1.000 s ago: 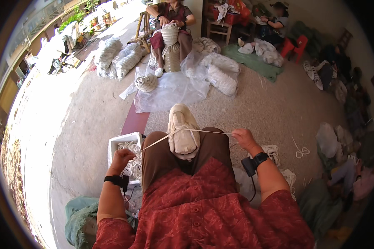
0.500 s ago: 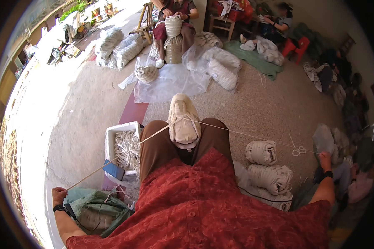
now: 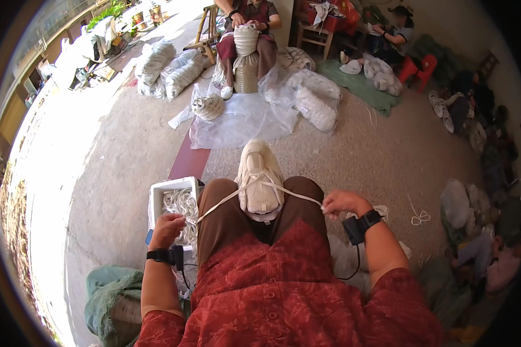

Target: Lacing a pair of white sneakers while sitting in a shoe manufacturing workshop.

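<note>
Each grip is closed on an end of the white cord [image 3: 283, 191]: the left hand [image 3: 167, 228] pinches it just above the white box of cord [image 3: 159, 199] by the knee, the right hand [image 3: 342, 202] beside the right thigh. Half a second ago both arms were flung wide, the cord stretched long; now the hands have drawn back in close to the lap, which looks like a fresh wrap being laid. The cord runs taut from both fists around the pale wound bundle [image 3: 259, 179] upright between the knees. Wrists bent inward, elbows tucked. Farther off, a seated person [image 3: 249, 23] holds a similar bundle, though detail blurs there.
</note>
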Action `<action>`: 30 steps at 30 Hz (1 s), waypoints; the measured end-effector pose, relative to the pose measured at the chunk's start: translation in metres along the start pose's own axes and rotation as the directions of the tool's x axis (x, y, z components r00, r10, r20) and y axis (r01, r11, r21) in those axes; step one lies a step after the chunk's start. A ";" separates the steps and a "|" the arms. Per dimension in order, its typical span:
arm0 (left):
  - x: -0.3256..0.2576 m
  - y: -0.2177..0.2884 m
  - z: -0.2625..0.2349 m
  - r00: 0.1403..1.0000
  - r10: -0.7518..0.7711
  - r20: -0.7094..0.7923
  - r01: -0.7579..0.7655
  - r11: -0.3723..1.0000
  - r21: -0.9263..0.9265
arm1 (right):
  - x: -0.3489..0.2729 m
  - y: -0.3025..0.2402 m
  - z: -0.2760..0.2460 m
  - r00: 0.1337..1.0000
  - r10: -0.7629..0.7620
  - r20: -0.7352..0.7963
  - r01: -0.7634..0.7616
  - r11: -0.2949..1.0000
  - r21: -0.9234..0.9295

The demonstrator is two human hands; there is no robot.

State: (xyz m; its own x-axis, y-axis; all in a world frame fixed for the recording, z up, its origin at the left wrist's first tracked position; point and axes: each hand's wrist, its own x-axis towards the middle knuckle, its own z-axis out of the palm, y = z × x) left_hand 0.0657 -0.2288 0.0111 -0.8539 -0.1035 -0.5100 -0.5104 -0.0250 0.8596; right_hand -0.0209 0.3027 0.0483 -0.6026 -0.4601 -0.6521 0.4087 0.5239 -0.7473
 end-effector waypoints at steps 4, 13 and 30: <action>0.012 0.073 0.093 0.845 -0.025 0.535 -0.124 0.962 0.242 | 0.053 -0.082 0.050 0.962 0.023 0.273 0.130 0.838 -0.530; 0.076 0.085 0.144 0.839 0.366 0.403 -0.453 0.880 0.145 | 0.116 -0.091 0.045 0.467 -0.790 -0.397 0.388 0.587 -0.711; 0.042 0.077 0.150 0.651 0.614 0.446 -0.756 0.577 0.310 | 0.137 -0.067 0.083 0.627 -0.422 -0.655 0.653 0.743 0.147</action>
State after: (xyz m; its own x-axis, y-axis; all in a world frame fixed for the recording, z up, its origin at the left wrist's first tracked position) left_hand -0.0244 -0.0862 0.0516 -0.9150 0.3602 0.1817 0.3196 0.3722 0.8714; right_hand -0.0740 0.1444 -0.0017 -0.9991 -0.0402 -0.0101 0.0108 -0.0161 -0.9998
